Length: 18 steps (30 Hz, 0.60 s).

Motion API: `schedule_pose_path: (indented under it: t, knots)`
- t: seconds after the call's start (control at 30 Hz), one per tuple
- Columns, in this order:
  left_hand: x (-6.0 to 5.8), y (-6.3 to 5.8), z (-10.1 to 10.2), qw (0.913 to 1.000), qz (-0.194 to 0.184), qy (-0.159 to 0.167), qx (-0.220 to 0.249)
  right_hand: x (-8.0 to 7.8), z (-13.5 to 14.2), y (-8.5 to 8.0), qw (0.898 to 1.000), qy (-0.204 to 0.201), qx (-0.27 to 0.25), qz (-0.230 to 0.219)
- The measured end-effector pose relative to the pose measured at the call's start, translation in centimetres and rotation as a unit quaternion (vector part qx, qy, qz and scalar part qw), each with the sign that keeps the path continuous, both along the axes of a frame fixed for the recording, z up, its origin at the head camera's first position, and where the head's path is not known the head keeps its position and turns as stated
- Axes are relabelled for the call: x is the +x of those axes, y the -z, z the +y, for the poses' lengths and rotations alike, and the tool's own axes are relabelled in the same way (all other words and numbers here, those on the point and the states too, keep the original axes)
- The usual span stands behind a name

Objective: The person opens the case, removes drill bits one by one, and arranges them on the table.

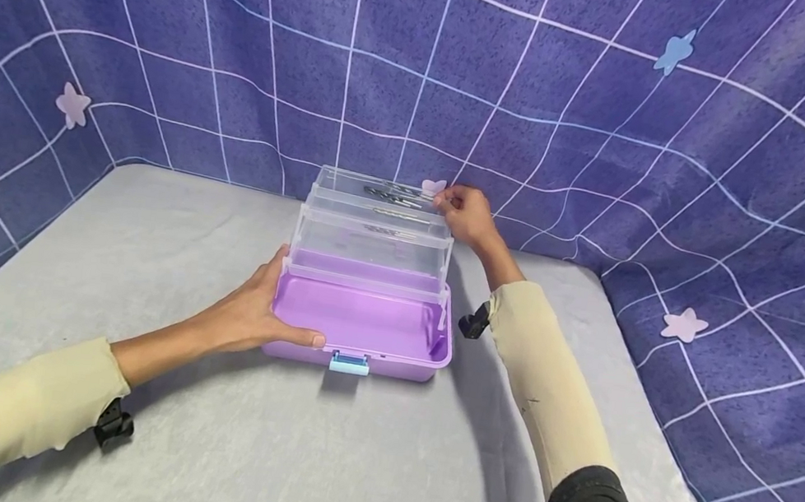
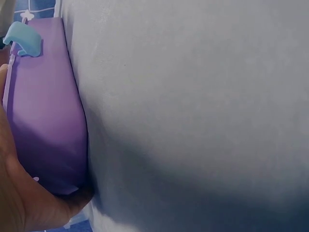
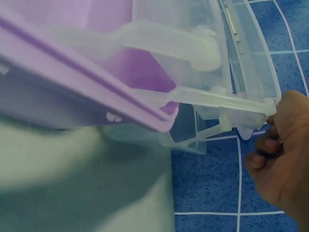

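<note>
The left hand point(image 1: 254, 313) grips the purple box point(image 1: 400, 367) to its right; the right hand point(image 1: 468, 217) pinches the clear tray point(image 1: 343, 187) to its left.

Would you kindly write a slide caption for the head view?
Left hand grips the purple box while the right hand holds the topmost of its clear trays, which carry drill bits.

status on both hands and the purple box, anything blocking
Left hand grips purple box at front left corner. Right hand pinches top tray at right end. Box open, metal bits in clear trays. No obstruction seen.
</note>
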State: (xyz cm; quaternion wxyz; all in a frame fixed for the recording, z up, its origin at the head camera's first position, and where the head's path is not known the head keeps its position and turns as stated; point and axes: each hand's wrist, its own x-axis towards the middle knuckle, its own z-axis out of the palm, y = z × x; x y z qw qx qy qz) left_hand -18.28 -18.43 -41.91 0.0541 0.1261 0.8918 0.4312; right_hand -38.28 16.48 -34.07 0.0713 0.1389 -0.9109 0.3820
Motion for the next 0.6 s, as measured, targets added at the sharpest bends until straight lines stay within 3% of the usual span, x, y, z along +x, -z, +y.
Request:
schedule_pose_path:
  t: [0.27, 0.6]
  knots:
    - [0.1, 0.1, 0.1, 0.9997, -0.010, -0.008, -0.019, 0.5, 1.1, -0.4, 1.000, -0.018, -0.016, 0.013]
    - [-0.2, 0.1, 0.0, 0.9999, 0.009, 0.005, 0.010, 1.0, 3.4, -0.5, 0.999, -0.013, -0.039, 0.007]
